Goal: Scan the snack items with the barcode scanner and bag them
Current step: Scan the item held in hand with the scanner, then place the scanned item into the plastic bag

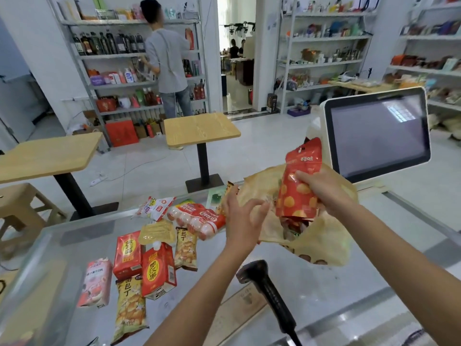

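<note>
Two hands work at the mouth of the translucent tan plastic bag (pixel 324 242). The right hand (pixel 323 192) grasps the red foil snack pouch with orange dots (pixel 298 193) around its middle. The pouch is upright, with its lower end just inside the bag mouth. The left hand (pixel 240 218) sits at the left rim of the bag, fingers spread and curved; whether it pinches the film cannot be told.

Step in hand, by judgement: bagging the pouch.
- Lower it straight down, bottom edge first, onto the packets visible inside.
- Hold the rim wide so the film does not fold under the pouch.
- Release only once the pouch is supported.

The black handheld barcode scanner (pixel 270 292) lies on the glass counter (pixel 349 300) in front of the bag, nearer the person. Left of the bag lie unbagged items: a wrapped pack of red sausages (pixel 199 219), a red drink carton (pixel 158 270) and a pink carton (pixel 96 283). Behind the bag stands a white-framed checkout screen (pixel 379 133), which is dark.
</note>
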